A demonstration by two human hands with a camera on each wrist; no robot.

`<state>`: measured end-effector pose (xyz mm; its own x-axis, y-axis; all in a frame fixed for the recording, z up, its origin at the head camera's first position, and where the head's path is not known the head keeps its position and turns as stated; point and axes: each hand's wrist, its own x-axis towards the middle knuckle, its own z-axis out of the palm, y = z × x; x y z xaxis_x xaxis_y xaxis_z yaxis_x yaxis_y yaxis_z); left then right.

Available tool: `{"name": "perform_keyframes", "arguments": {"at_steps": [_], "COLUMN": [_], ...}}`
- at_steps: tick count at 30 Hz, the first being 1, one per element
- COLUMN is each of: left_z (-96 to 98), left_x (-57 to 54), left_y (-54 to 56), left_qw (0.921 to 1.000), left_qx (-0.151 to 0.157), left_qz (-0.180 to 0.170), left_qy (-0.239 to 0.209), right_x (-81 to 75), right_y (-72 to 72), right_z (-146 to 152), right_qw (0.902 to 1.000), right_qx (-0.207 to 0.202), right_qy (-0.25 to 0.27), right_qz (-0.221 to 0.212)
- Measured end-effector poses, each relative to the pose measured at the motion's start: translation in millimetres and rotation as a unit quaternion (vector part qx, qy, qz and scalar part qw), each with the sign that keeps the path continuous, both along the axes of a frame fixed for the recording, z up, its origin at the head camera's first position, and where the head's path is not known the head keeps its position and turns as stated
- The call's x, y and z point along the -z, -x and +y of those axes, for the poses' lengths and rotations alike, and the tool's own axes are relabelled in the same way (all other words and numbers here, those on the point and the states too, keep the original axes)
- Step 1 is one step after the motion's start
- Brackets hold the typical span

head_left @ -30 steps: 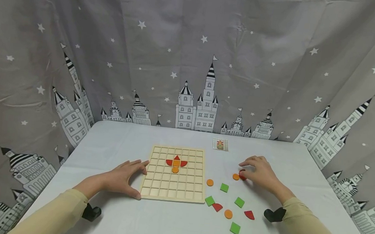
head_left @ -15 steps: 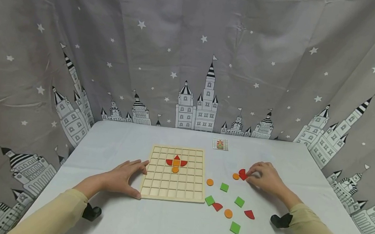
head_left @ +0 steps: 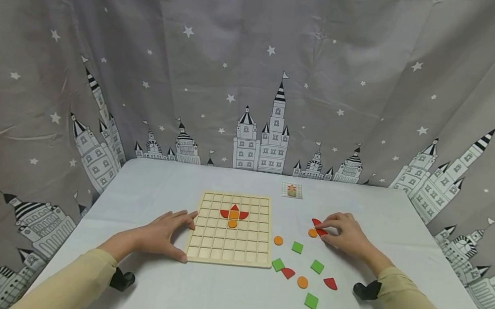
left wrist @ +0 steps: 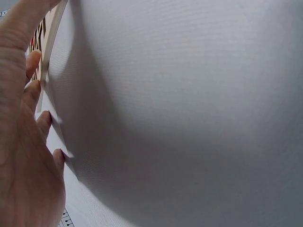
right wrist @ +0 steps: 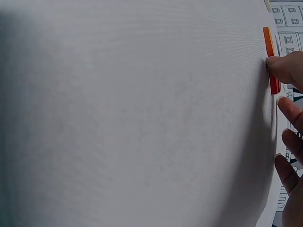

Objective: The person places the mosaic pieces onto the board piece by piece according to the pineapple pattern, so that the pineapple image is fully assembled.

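Note:
A wooden grid board (head_left: 229, 247) lies on the white table. Set in it are an orange square (head_left: 234, 215), an orange disc (head_left: 233, 224), a red triangle (head_left: 235, 207) and two red quarter circles. At its left edge rests my left hand (head_left: 156, 235), thumb and fingers spread and relaxed. To the right of the board my right hand (head_left: 344, 236) pinches a red flat piece (right wrist: 273, 84) at thumb and forefinger, low at the table. Its forefinger is hidden in the right wrist view. Another red piece (head_left: 316, 223) and an orange disc (head_left: 312, 233) lie right beside those fingertips.
Between the board and my right arm lie several green squares (head_left: 317, 266), orange discs (head_left: 302, 282) and red quarter circles (head_left: 330, 283). A small pattern card (head_left: 291, 190) lies near the back edge. A grey castle-print curtain (head_left: 257, 51) hangs behind the table.
My right hand drew back rightward from the red pieces, then came left to them again and now pinches one. The red pieces have shifted slightly. My left hand stays put.

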<state>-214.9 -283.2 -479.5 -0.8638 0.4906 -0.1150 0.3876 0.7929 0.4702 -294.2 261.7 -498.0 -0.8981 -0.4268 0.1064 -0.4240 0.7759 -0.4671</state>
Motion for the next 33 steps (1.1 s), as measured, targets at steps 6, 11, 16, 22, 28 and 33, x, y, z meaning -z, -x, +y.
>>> {"name": "perform_keyframes", "arguments": {"at_steps": [6,11,16,22,28,33], "left_z": [0.6,1.2,2.0,2.5,2.3,2.4], "left_x": [-0.1,-1.1,-2.0,-3.2,-3.5,-3.2], "left_y": [0.1,-0.8,-1.6,-2.2,-1.6,-1.6], "left_qw": [1.0000,1.0000,1.0000,1.0000,1.0000,1.0000], "left_qx": [0.002,0.003,0.004,0.004,0.004,0.002], "left_qz": [0.001,0.000,0.002,0.002,0.000,-0.003], "left_qy": [-0.002,-0.002,-0.002,-0.004,-0.002,-0.002], "right_x": [1.9,1.7,-1.0,-1.5,0.7,2.5], "right_y": [-1.2,-3.6,-6.9,-8.2,-7.4,-8.2], "right_z": [-0.7,-0.4,1.8,6.5,7.4,5.1], "right_qw": [0.9999,0.9993,0.9994,0.9998,0.9998,0.9995], "right_qx": [0.010,0.031,0.026,0.018,0.020,0.029], "right_qy": [0.005,0.006,-0.001,-0.005,0.000,-0.006], "right_qz": [0.013,0.021,0.022,0.006,-0.002,0.013]}}
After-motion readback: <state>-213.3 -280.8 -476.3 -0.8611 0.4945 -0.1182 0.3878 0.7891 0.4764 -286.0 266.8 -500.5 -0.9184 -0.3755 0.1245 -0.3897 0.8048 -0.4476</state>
